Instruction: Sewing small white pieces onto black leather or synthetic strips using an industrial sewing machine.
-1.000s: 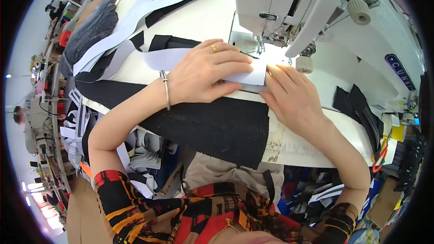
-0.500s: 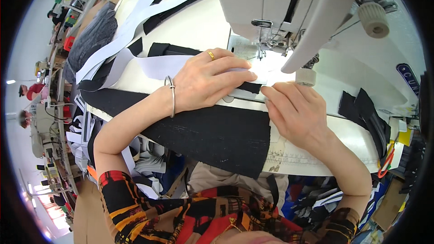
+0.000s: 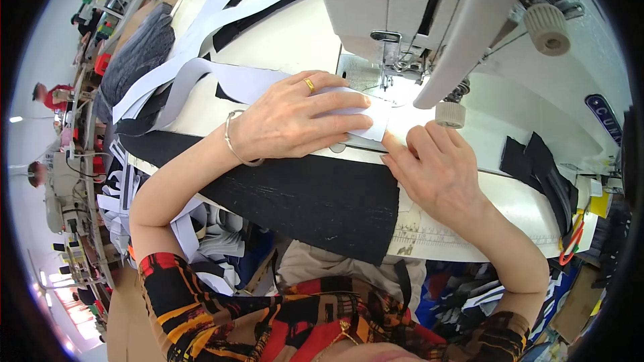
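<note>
My left hand (image 3: 295,114), with a gold ring and a bangle at the wrist, lies with outstretched fingers on a white strip (image 3: 241,80) below the presser foot (image 3: 386,82) of the sewing machine (image 3: 382,7). My right hand (image 3: 433,167) has curled fingers, pinching the strip's right corner near the lit needle area. The strip trails leftward and loops over dark fabric. A large black fabric piece (image 3: 302,208) lies nearer me, partly under my left forearm.
More white strips (image 3: 168,53) and grey fabric (image 3: 127,53) lie left. Black pieces (image 3: 537,167) and orange-handled scissors (image 3: 571,241) are right. Offcuts (image 3: 215,241) pile below the table (image 3: 463,228). A person in red (image 3: 54,97) and other machines show far left.
The white strip has shifted, now covering the black piece that showed between my hands half a second ago. My left hand has moved slightly left; my right fingertips have come onto the strip's corner.
</note>
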Available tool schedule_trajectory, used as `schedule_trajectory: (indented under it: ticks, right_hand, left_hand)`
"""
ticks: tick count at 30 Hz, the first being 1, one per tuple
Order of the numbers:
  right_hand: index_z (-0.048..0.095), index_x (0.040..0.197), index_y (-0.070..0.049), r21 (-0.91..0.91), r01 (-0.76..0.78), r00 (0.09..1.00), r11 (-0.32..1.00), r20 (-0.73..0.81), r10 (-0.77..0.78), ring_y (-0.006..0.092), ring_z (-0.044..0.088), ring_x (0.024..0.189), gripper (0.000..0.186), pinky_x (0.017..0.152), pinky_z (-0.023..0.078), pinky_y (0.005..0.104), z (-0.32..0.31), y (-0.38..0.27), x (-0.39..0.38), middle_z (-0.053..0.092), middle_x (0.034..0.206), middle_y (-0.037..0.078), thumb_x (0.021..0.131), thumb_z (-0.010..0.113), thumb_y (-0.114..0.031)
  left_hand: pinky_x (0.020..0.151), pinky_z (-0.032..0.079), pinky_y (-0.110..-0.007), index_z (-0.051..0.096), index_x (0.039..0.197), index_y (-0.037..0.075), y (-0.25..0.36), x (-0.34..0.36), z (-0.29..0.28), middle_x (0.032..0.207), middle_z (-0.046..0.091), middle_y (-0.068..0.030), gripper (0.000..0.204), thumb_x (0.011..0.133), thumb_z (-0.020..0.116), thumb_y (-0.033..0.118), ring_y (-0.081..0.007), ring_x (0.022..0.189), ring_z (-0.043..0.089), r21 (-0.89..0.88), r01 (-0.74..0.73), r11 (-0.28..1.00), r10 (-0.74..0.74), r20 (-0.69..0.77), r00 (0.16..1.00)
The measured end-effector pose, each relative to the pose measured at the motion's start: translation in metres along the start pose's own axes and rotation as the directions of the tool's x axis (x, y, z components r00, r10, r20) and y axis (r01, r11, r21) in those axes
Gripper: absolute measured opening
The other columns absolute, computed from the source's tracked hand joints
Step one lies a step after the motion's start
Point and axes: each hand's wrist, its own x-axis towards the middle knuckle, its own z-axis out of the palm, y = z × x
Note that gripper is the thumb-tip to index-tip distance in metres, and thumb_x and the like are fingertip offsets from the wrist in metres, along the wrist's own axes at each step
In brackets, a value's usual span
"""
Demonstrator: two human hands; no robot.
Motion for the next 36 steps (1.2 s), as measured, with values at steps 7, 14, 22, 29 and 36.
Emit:
schedule_trajectory:
  ticks: [7,14,22,29,36]
  right_hand:
    - [0.066,0.103,-0.003,-0.023,0.026,1.0,0.999,0.002,-0.026,0.0168,0.053,0.08,0.026,0.064,0.041,0.0305,-0.001,0.0,0.002,0.048,0.085,0.003,0.084,0.073,-0.019]
    - [0.07,0.103,-0.001,-0.059,-0.003,1.0,0.998,0.0,0.003,0.0238,0.057,0.088,0.024,0.066,0.045,0.0339,-0.002,0.009,0.004,0.058,0.082,0.007,0.085,0.072,-0.017]
    - [0.071,0.104,-0.003,-0.085,-0.024,1.0,0.996,-0.009,0.023,0.0294,0.059,0.089,0.023,0.067,0.045,0.0353,0.004,0.014,0.004,0.059,0.078,0.008,0.085,0.072,-0.017]
    - [0.068,0.103,-0.01,-0.104,-0.045,0.999,0.994,-0.025,0.042,0.014,0.057,0.067,0.021,0.047,0.043,0.0314,0.005,0.015,0.009,0.048,0.083,0.002,0.085,0.074,-0.018]
    - [0.07,0.101,-0.003,-0.092,-0.032,0.999,0.995,-0.018,0.03,0.0197,0.057,0.075,0.021,0.063,0.044,0.0327,0.005,0.012,0.009,0.061,0.087,0.007,0.085,0.074,-0.015]
  left_hand:
    - [0.087,0.055,-0.04,0.069,0.119,0.015,-0.006,-0.002,0.003,0.122,0.066,-0.0044,0.044,0.077,0.078,0.017,-0.0288,0.105,0.064,-0.031,-0.014,0.999,0.013,-0.019,1.0]
    - [0.088,0.053,-0.036,0.068,0.114,0.016,-0.022,0.008,0.017,0.118,0.065,-0.0034,0.036,0.08,0.077,0.023,-0.0225,0.1,0.063,-0.036,-0.08,0.996,0.075,-0.106,0.991]
    - [0.093,0.051,-0.036,0.071,0.111,0.016,-0.031,0.012,0.016,0.117,0.067,-0.0029,0.03,0.083,0.076,0.024,-0.0221,0.104,0.063,-0.055,-0.059,0.997,0.053,-0.116,0.992]
    - [0.091,0.052,-0.036,0.071,0.111,0.016,-0.031,0.009,0.019,0.117,0.068,-0.0035,0.026,0.087,0.072,0.026,-0.0221,0.107,0.064,-0.02,-0.031,0.999,0.028,-0.131,0.991]
    - [0.083,0.055,-0.037,0.07,0.111,0.011,-0.024,0.006,0.024,0.114,0.068,-0.0068,0.031,0.082,0.076,0.018,-0.026,0.102,0.064,0.003,-0.02,1.0,0.02,-0.173,0.985]
